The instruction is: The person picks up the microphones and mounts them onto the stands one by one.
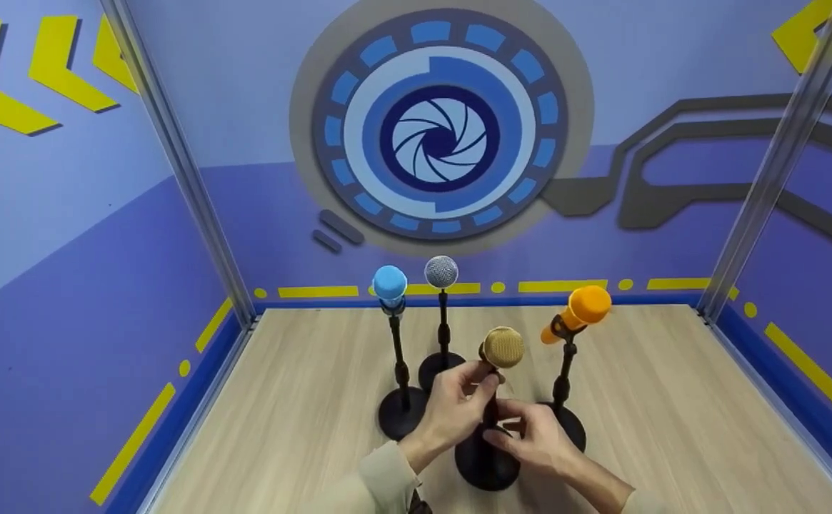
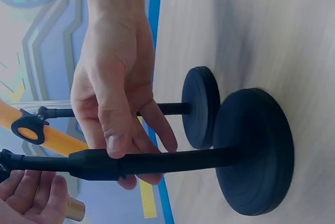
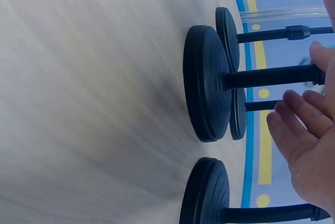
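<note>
A gold microphone [image 1: 503, 348] sits at the top of a black stand, whose round base [image 1: 487, 467] rests on the table. Just below the mesh head, my left hand [image 1: 451, 408] pinches the microphone between thumb and fingers; the clip there is mostly hidden. The gold handle's lower end [image 2: 76, 209] pokes out beside the left fingers in the left wrist view. Lower down, my right hand [image 1: 540, 437] holds the stand's pole, its thumb on the black collar [image 2: 95, 164] and its fingers round the far side.
A blue microphone [image 1: 390, 283] and a silver one [image 1: 442, 272] stand behind on the left. An orange microphone [image 1: 588, 305] leans in its clip on the right, its base close to my right hand. Printed panels wall in the wooden table [image 1: 301, 400].
</note>
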A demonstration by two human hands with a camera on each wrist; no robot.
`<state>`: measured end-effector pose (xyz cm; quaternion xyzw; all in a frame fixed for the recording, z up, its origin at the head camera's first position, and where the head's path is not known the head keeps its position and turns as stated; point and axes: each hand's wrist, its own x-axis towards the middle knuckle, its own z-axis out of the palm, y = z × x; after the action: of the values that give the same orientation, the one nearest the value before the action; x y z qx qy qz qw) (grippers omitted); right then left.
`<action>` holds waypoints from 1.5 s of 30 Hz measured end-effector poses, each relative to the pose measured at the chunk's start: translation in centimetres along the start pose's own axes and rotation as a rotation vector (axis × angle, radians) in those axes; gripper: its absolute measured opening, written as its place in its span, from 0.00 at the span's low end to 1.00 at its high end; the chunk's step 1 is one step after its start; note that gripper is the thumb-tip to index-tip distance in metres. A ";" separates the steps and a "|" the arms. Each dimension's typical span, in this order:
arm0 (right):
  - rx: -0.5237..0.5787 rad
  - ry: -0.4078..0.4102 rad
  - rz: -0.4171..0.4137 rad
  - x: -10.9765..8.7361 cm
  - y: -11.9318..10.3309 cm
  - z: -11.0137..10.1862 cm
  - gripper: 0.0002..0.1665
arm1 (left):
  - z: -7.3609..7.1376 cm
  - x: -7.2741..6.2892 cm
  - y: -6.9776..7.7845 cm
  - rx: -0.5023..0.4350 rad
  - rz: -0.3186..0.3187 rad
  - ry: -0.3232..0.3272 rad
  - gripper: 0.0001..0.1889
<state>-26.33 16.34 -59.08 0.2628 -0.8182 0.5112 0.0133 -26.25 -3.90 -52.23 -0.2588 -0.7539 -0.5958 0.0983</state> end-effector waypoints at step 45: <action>0.028 0.206 -0.009 1.2 -1.3 0.5 0.08 | 0.1 0.3 0.1 0.040 0.069 0.019 0.02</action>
<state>-26.63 15.01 -57.92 0.2126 -0.8040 0.5470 0.0956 -26.43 -3.71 -52.04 -0.2770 -0.7553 -0.5794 0.1311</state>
